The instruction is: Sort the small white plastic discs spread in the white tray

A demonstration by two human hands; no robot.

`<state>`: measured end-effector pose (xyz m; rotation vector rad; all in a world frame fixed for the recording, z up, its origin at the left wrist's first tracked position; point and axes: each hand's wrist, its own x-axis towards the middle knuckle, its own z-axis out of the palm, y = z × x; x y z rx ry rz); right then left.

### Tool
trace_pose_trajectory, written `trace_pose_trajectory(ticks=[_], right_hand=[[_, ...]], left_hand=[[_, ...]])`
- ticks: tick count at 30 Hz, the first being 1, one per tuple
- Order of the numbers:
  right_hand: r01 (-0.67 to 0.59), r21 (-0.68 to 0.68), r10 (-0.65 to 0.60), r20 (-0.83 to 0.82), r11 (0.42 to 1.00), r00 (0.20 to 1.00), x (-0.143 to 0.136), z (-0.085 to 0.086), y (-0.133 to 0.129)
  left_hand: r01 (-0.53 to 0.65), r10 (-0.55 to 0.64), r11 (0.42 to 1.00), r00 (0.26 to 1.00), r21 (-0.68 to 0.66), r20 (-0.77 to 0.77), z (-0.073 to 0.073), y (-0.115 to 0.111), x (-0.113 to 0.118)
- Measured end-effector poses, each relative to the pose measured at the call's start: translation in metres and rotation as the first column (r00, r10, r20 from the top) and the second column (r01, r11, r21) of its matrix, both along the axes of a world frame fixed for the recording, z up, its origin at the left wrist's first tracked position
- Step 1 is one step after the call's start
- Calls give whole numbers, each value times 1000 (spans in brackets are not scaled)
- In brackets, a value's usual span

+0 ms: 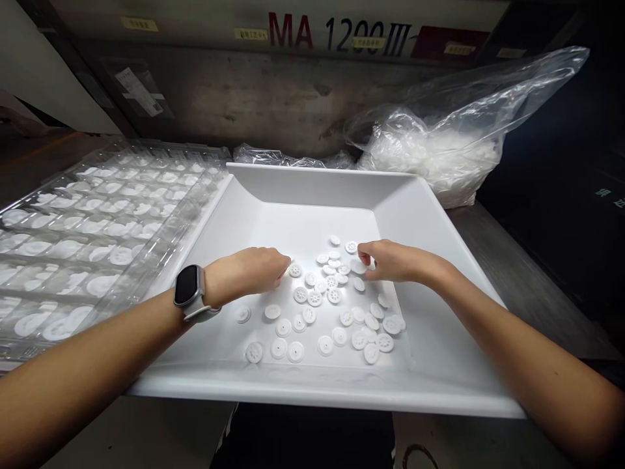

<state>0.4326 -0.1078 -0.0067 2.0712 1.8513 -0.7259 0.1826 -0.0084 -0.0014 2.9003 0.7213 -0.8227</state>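
Many round white plastic discs (334,296) lie scattered in a large white tray (312,387). Above the tray floor, left of the main group of discs, is my left hand (261,268), its fingers curled down beside one disc (295,270); whatever its fingertips hold is hidden. My right hand (383,259) is at the right side of the group, thumb and forefinger curled around the edge of a white disc (358,266). Another disc (351,247) lies just left of its forefinger. A smartwatch is on the left wrist.
Stacked clear blister trays (92,225) with white parts in their pockets stand left of the white tray. Behind it at the right sits a clear plastic bag (434,153) of white parts. A machine wall (244,98) rises behind.
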Motion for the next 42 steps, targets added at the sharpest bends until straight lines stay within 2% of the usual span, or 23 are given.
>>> trace_pose_trajectory(ticks=[3, 7, 11, 15, 20, 23, 25, 28, 31, 33, 35, 38, 42], right_hand=[[21, 26, -20, -31, 999, 999, 2, -1, 1], [34, 34, -31, -84, 999, 996, 3, -3, 2], [38, 15, -37, -109, 999, 993, 3, -6, 1], [37, -2, -37, -117, 999, 992, 0, -6, 1], [39, -21, -40, -86, 999, 995, -3, 0, 1], [36, -83, -36, -1, 996, 999, -4, 6, -1], [54, -181, -35, 110, 982, 993, -4, 11, -3], [106, -389, -6, 251, 915, 968, -9, 17, -7], [117, -565, 59, 283, 817, 957, -23, 20, -10], [109, -626, 97, 285, 772, 954, -34, 20, -11], [98, -651, 110, 271, 752, 956, -39, 18, -12], [57, -631, 85, 192, 774, 978, -35, 13, -13], [-6, -523, 44, 59, 852, 997, -20, 6, -11]], left_hand=[[-74, 72, 997, 986, -8, -153, 7, -3, 0], [-180, 163, 984, 905, -6, -393, 15, -12, 5], [-215, 184, 976, 863, -14, -470, 18, -26, 13], [-222, 187, 975, 861, -18, -473, 20, -33, 19], [-199, 176, 980, 883, -9, -435, 22, -30, 16], [-183, 165, 983, 906, -9, -390, 21, -22, 10], [-183, 166, 983, 919, -14, -357, 18, -15, 6], [-189, 170, 981, 935, -34, -311, 13, -6, -1], [-184, 163, 982, 945, -49, -282, 10, -4, -3], [-184, 164, 982, 947, -49, -275, 11, -6, -2], [-188, 172, 982, 947, -34, -271, 13, -9, 0], [-189, 184, 982, 948, 6, -260, 15, -9, 1], [-173, 177, 984, 957, 36, -231, 14, -6, 0]])
